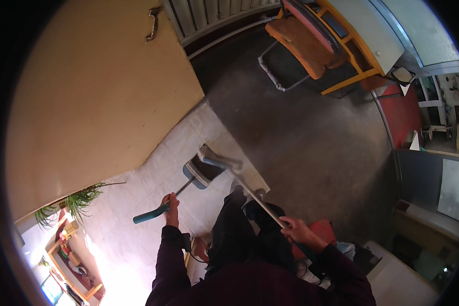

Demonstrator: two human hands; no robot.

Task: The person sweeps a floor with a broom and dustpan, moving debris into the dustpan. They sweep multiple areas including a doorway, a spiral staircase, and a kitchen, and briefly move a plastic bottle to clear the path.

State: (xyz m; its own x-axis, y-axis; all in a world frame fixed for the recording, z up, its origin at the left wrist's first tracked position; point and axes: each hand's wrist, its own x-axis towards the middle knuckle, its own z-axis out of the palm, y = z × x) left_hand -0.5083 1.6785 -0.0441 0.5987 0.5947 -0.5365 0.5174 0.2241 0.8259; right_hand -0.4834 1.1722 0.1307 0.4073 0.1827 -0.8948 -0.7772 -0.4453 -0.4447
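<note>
My left hand (171, 209) is closed round the handle of a long-handled dustpan (199, 170), just ahead of its green grip. The dustpan lies on the pale tiled floor with its mouth turned away from that hand. In my right hand (299, 230) is the pale shaft of a broom (258, 201). The blurred broom head (214, 157) is at the dustpan's open mouth, partly over it. Whether the two touch, I cannot tell. What the pan holds is too dark to make out.
Dark flooring (306, 141) meets the tiles right of the pan. A tan door (99, 95) with a metal handle stands at left, a green plant (78, 202) below it. An orange-seated chair (302, 44) stands near the radiator (210, 15). A red object (321, 231) lies beside my right hand.
</note>
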